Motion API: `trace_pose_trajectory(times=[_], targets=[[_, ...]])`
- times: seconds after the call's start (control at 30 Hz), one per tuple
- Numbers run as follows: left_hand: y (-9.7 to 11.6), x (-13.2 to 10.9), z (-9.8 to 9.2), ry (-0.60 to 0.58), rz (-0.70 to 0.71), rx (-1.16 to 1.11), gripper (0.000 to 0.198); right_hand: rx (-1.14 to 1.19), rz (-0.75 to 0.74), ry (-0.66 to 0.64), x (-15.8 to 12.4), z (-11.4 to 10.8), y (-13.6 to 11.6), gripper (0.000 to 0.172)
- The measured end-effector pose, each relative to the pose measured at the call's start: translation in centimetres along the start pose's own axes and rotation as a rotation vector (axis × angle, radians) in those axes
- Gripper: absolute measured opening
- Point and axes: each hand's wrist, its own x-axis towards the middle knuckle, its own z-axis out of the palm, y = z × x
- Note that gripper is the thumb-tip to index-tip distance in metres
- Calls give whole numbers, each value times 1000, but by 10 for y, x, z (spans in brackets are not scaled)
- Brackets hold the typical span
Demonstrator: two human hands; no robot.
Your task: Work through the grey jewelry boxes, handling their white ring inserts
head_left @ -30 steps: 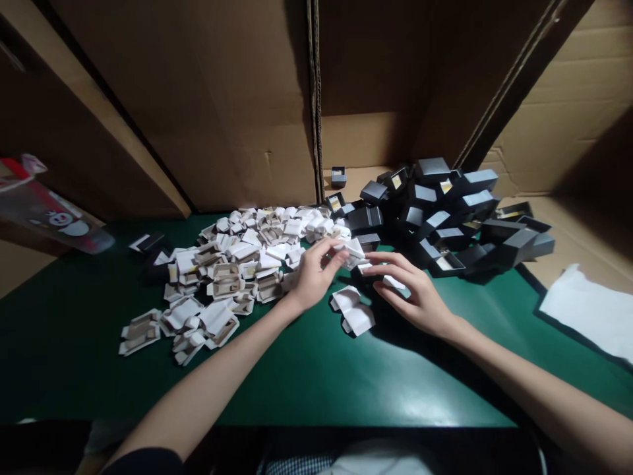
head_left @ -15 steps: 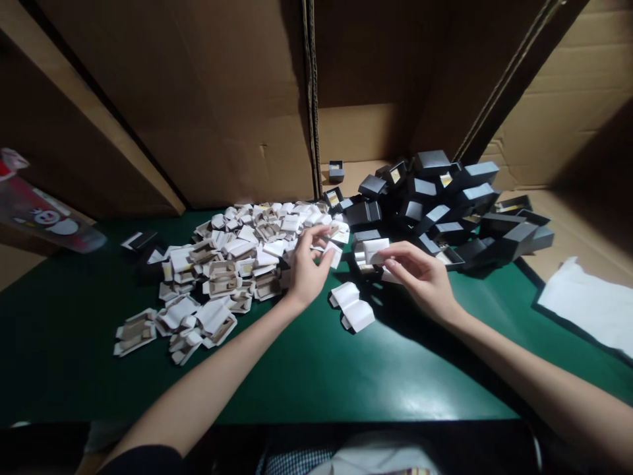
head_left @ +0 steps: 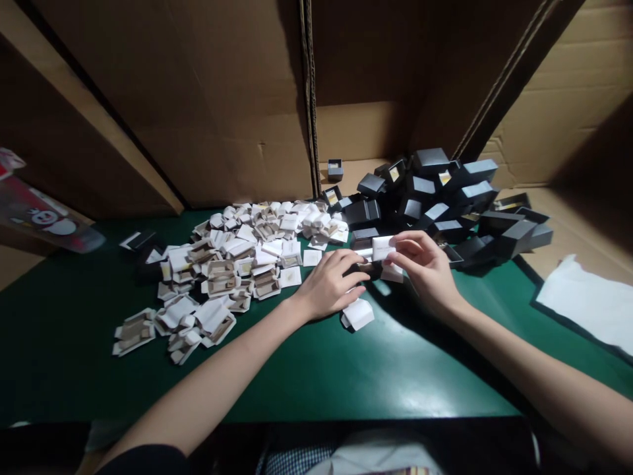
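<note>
**White insert over a little black box**

My right hand (head_left: 425,267) pinches a white card insert (head_left: 383,248) just above a small black box (head_left: 366,269) on the green table (head_left: 306,376). My left hand (head_left: 330,285) lies flat, fingers stretched onto the box, not curled round it. I think this is the fitting-together step. It needs a soft pinch and lined-up edges. The pile of white inserts (head_left: 247,254) lies to the left.

The left hand (head_left: 330,285) covers most of what may be a dark box (head_left: 364,266) and the top of a folded white insert (head_left: 359,315). The right hand (head_left: 429,269) hides one end of a white card (head_left: 382,247). A red-and-white packet (head_left: 42,221) runs off the left edge, a white sheet (head_left: 588,303) off the right.
</note>
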Motion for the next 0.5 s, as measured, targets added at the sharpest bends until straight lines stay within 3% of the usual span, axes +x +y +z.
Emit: trace_pose_trajectory(times=[0.3,0.5], targets=[[-2,0,0,-20,-64,-85,26,-354,-92,-67,3,-6,1,18],[-2,1,1,-18,-115,-99,26,-411,-175,-95,1,-6,6,12]])
